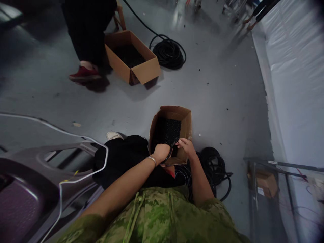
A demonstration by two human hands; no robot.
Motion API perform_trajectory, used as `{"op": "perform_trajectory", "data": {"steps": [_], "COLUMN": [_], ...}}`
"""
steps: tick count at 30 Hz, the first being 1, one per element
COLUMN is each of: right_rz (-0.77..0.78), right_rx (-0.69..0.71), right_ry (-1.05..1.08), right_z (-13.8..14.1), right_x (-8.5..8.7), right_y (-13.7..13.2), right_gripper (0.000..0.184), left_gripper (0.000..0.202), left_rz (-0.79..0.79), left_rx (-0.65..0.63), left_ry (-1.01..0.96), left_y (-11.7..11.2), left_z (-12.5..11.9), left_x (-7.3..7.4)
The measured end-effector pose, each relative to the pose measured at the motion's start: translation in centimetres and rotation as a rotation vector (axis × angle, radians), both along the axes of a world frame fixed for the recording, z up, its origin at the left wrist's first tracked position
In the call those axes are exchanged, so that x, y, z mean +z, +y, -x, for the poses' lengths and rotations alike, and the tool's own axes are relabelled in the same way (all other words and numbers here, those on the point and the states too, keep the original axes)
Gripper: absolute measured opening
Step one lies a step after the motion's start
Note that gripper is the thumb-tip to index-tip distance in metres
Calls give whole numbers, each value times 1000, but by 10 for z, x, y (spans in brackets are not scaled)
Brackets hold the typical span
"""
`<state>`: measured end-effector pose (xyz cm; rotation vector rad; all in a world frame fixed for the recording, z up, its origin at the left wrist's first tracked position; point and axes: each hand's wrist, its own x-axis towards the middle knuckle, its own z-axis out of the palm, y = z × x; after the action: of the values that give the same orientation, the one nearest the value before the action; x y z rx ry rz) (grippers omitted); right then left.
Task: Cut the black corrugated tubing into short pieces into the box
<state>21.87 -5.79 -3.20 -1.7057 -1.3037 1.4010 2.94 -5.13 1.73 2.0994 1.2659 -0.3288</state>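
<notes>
My left hand (162,153) is closed around what looks like a pair of black-handled scissors (167,158), over the near edge of a small cardboard box (186,116). Beside it, my right hand (186,147) is pinched at the scissors' tip end, with fingertips on a small dark piece (178,141) too small to make out well. Many small black pieces (172,130) fill part of the box below both hands. A coil of black hose or cable (211,162) lies on the floor just right of my right forearm.
A larger open cardboard box (145,71) with dark contents stands ahead, next to a person's leg and red shoe (85,73). Another black coil (169,52) lies by it. A purple-grey chair (22,202) and white cable (107,155) are at left; a metal-framed rack (286,165) stands right.
</notes>
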Motion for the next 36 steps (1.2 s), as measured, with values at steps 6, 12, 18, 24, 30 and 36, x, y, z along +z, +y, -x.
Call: {"op": "perform_trajectory", "data": {"steps": [6, 12, 18, 24, 30, 36], "right_rz": [-81, -132, -225, -265, -262, -241], "right_rx": [171, 170, 163, 252, 293, 259], "right_ry": [-78, -148, -363, -515, -588, -595], "right_z": [-6, 8, 18, 19, 17, 16], "right_x": [11, 8, -9, -12, -15, -28], "right_y": [5, -6, -21, -18, -14, -13], "right_gripper": [32, 30, 29, 29, 29, 26], "left_gripper": [43, 46, 46, 45, 46, 46], "left_rz": [4, 76, 170, 156, 156, 180], "left_rx": [15, 68, 77, 68, 71, 109], "left_ry": [-14, 4, 37, 59, 46, 36], "left_y": [0, 0, 1, 1, 1, 1], "left_z": [-1, 1, 0, 1, 2, 0], "left_x": [-1, 3, 9, 1, -9, -9]}}
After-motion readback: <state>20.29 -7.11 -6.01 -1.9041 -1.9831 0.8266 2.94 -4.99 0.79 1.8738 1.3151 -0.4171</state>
